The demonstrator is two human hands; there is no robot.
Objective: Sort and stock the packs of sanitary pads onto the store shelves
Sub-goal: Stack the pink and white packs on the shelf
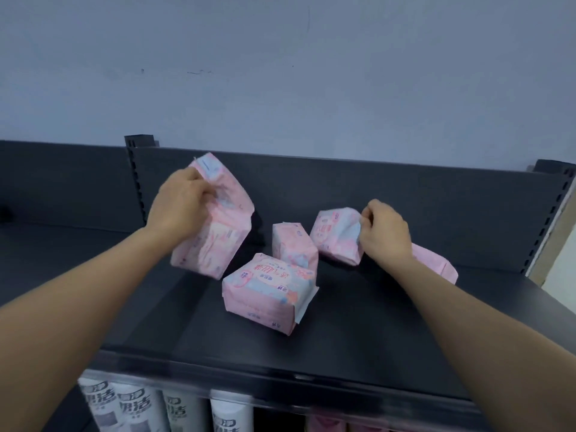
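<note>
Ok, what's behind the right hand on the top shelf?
A plain pink pack lies behind the right hand, which pinches another pink-and-blue pack. The wrist covers most of the plain pack.

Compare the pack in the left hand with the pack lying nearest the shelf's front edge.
The pack in the left hand is lifted and tilted; the front pack rests flat on the shelf. The left hand pinches the held one at its top; nothing touches the front one. The held one looks taller. Both wear pink printed wrap.

White bottles (137, 410) below; grey wall (280, 73).
</note>
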